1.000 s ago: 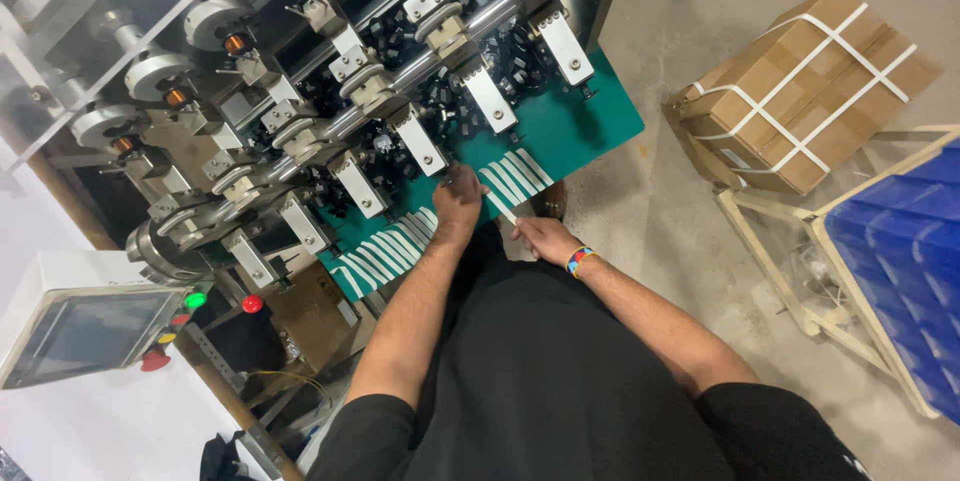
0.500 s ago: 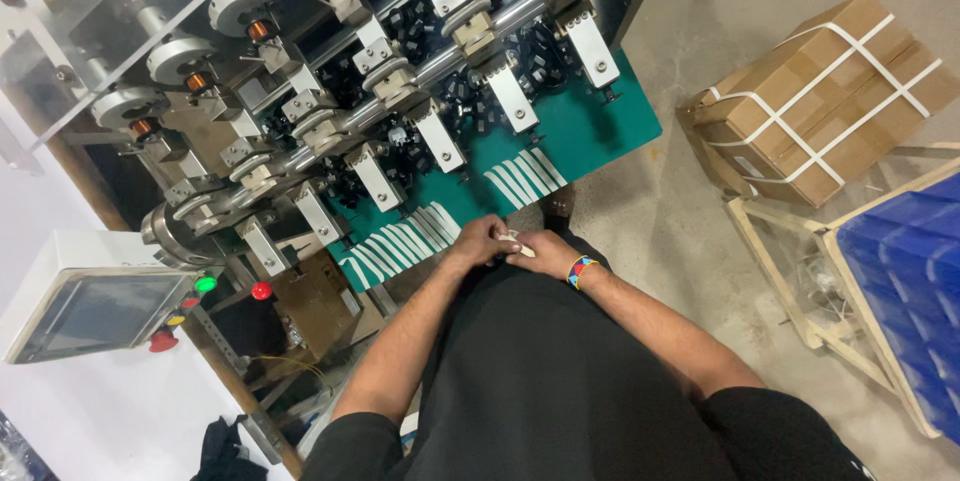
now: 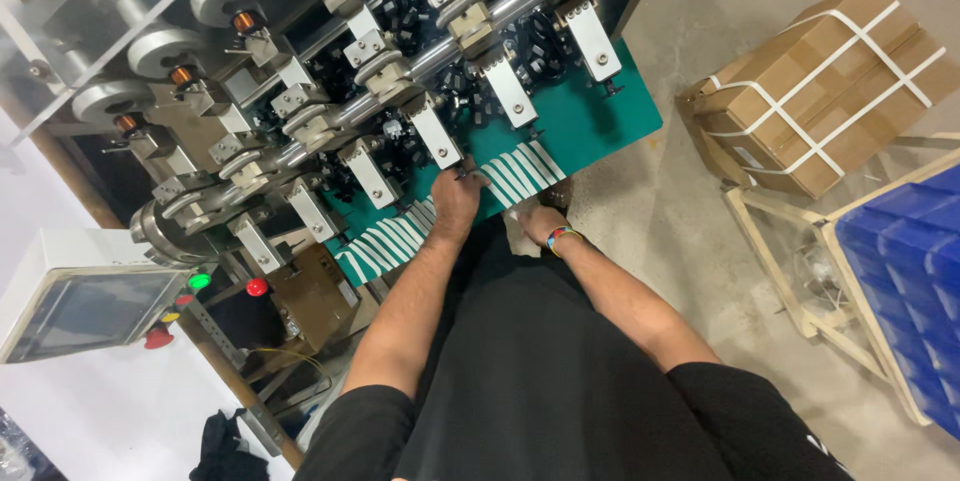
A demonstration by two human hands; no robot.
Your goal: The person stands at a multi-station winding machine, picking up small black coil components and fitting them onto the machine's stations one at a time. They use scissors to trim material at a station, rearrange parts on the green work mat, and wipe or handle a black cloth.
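White strips [image 3: 520, 174] in slanted rows on green plate [image 3: 600, 121]

Both bare arms reach toward the frame's center. The left hand [image 3: 458, 203] stretches forward, fingers bent; the right hand [image 3: 535, 224] sits lower, curled.

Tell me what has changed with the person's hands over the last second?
The left hand, drawn back beside the other half a second ago, has reached forward again onto the green plate with its white strips. The right hand stayed low at the plate's near edge; what it holds is unclear. The machine, strapped carton and blue bins stayed put.
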